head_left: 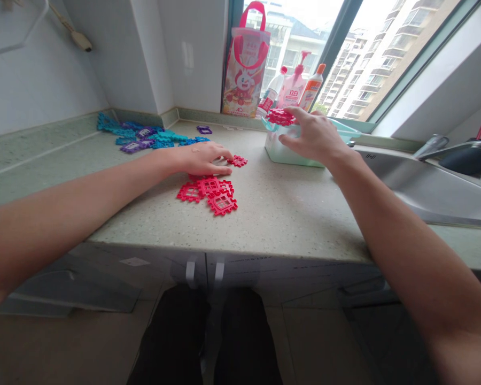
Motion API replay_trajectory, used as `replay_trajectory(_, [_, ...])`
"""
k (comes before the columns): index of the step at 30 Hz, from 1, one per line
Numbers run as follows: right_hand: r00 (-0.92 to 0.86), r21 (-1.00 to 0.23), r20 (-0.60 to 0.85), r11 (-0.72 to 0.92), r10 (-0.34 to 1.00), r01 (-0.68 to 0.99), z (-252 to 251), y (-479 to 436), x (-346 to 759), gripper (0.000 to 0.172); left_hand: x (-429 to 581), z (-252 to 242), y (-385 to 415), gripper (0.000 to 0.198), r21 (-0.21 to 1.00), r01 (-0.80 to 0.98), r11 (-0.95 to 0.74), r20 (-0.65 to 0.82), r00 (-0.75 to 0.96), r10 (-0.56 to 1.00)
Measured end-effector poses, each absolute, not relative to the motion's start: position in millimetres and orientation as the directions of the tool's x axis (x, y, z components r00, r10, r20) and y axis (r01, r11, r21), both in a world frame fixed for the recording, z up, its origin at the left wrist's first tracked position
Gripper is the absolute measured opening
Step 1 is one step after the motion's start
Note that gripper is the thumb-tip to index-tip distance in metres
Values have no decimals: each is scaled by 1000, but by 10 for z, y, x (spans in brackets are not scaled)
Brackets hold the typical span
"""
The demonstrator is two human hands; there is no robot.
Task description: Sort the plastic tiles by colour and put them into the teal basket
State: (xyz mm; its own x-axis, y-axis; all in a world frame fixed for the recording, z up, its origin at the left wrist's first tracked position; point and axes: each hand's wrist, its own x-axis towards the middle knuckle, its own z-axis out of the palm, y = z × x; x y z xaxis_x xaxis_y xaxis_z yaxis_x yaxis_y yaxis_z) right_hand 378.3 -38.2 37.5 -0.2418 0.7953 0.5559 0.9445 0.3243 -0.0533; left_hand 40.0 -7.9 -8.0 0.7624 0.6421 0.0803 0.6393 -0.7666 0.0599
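Note:
Over the left rim of a pale green plastic basket (296,156), my right hand (315,133) grips a small stack of red interlocking toy tiles (280,116) between thumb and fingers. My left hand (206,159) lies low on the counter, fingers stretched out, its fingertips at a single red tile (239,161). Just in front of that hand is a loose pile of red window-patterned tiles (216,193), partly covered by the hand at its back edge. The inside of the basket is hidden from me.
Blue and purple tiles (144,136) lie heaped at the back left of the counter (272,219), with one purple tile (204,130) apart. Behind the basket stand a gift bag (245,75) and several bottles (292,88). A steel sink (420,184) is at right.

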Motion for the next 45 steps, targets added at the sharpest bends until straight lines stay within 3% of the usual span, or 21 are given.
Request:
replay_trajectory(16, [-233,-95,527,329,817,940,407,-453,3764,76,405,-82,-81,70,46,640,-767,83,763,641])
replay_trajectory(31, [-344,-23,510,412,788,911,408,-357,3862,80,415,-62,-113,74,32,660,-751,45,750,660])
replay_trajectory(45, [-312,-52,528,396,790,917,406,-388,3827,68,420,-68,-107,73,27,655,-755,52,753,656])
